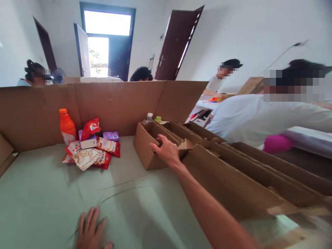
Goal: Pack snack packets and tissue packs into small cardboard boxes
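My left hand [91, 229] lies flat on the pale green tabletop [46, 193], fingers spread and holding nothing. Stretched forward, my right hand [166, 150] is at the near edge of a cardboard box [141, 147] with dividers; its fingers are apart and nothing shows in them. Whether it touches the box I cannot tell. Left of that box is a pile of snack packets [86, 157], red and white, with purple boxes [111, 136] among them. An orange-capped bottle [67, 126] stands behind the pile.
Longer open cardboard boxes [233, 180] line the right side. A cardboard wall [116, 103] closes off the back of the table. Behind the divided box show a clear bottle [149, 118] and a green lid [157, 119]. A person in white [241, 117] is close on the right; others work beyond.
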Tool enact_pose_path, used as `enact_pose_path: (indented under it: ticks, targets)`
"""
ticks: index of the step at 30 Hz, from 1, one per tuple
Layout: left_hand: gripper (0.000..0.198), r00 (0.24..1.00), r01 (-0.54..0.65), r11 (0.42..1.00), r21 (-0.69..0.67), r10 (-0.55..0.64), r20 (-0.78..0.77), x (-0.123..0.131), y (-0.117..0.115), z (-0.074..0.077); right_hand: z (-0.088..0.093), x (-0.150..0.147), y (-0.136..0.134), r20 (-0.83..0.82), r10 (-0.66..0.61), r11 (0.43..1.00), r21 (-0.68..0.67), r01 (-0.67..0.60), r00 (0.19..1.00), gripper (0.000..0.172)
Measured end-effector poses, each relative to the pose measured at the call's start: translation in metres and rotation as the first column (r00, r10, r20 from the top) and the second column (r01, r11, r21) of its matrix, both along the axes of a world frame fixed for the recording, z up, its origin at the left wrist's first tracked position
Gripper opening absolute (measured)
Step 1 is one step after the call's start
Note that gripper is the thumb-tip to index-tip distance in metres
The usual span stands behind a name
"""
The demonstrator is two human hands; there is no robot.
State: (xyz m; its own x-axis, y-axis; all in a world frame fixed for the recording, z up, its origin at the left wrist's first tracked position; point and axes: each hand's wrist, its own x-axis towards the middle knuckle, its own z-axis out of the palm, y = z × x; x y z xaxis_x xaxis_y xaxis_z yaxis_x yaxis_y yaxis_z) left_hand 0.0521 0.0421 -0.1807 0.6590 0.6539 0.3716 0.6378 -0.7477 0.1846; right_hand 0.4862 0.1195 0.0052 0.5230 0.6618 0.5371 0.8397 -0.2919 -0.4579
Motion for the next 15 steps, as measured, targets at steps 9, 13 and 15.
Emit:
enact_pose_path:
  ticks: [9, 13, 15]
  targets:
    - [0.064, 0.871, -0.183, 0.857, -0.482, 0.368, 0.324, -0.024, -0.029, 0.066, 0.020, -0.034, -0.142, -0.073, 0.542, 0.834, -0.077, -0.547, 0.837, 0.031]
    - [0.095, 0.844, -0.049, 0.841, -0.540, 0.324, 0.428, -0.037, -0.047, 0.109, 0.032, -0.083, -0.196, -0.064, 0.890, 0.451, -0.036, -0.892, 0.452, 0.035]
    - [0.109, 0.841, 0.056, 0.842, -0.536, 0.250, 0.480, -0.042, -0.053, 0.123, 0.036, -0.102, -0.204, -0.104, 0.958, 0.264, -0.050, -0.963, 0.268, 0.035]
